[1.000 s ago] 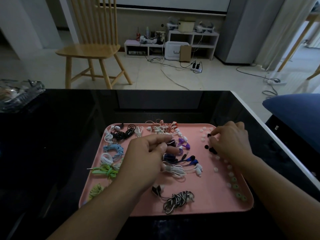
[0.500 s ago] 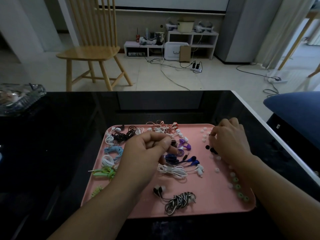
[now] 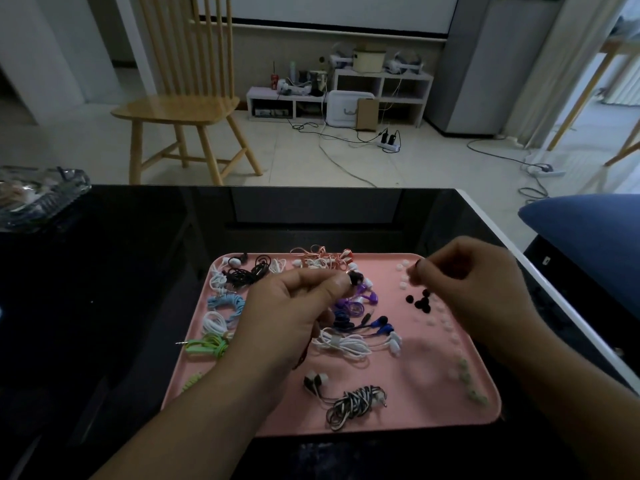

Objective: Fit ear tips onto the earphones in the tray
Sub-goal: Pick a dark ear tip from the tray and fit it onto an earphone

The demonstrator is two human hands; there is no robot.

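Note:
A pink tray (image 3: 408, 407) lies on the black table and holds several coiled earphones in many colours. My left hand (image 3: 291, 317) is raised over the tray's middle and pinches a dark earbud (image 3: 354, 278) between thumb and fingers; its red cord hangs below the palm. My right hand (image 3: 474, 289) hovers over the tray's right side with its fingertips pinched on a small dark ear tip (image 3: 418, 264). Loose black ear tips (image 3: 419, 301) lie just below it. White ear tips (image 3: 403, 276) and green ear tips (image 3: 471, 386) line the right edge.
The black glossy table (image 3: 138, 271) ends in a white edge at the right. A glass dish (image 3: 38, 199) stands at the far left. A wooden chair (image 3: 183, 109) and floor cables lie beyond the table. A blue cushion (image 3: 588, 237) sits at the right.
My right hand has lifted off the loose tips with a dark tip pinched and moved up. My left hand has risen slightly with the earbud.

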